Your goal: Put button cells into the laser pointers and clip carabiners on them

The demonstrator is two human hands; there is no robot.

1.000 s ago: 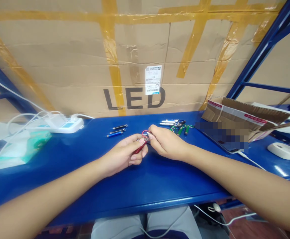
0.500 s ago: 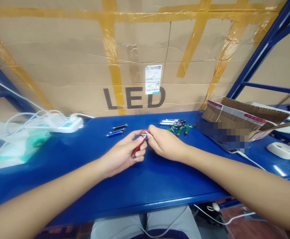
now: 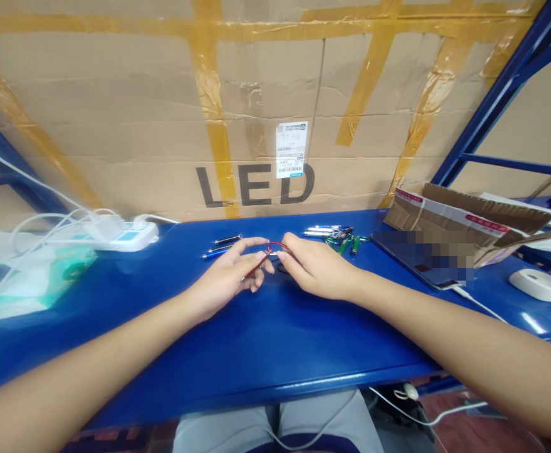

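Observation:
A slim red metallic tube [image 3: 256,267] with a red cord loop at its upper end lies in my left hand [image 3: 225,277], between thumb and fingers. My right hand [image 3: 320,267] pinches the cord and a small silvery piece at its end, close to my left fingertips. Beyond my left hand, a black tube [image 3: 228,240] and a blue tube [image 3: 216,253] lie on the blue table [image 3: 266,352]. Behind my right hand are silvery tubes [image 3: 321,231] and several green tubes [image 3: 354,245] with cords.
At the left are a white power strip [image 3: 136,235] with cables and a green-and-white packet [image 3: 39,283]. To the right, a dark phone-like device [image 3: 402,261] lies before an open cardboard box [image 3: 454,220], near a white mouse [image 3: 539,285]. A large carton [image 3: 138,126] stands behind.
The red tube has tilted flatter and turned within my left fingers. My left index finger has stretched out, and the red cord loop has shifted slightly left.

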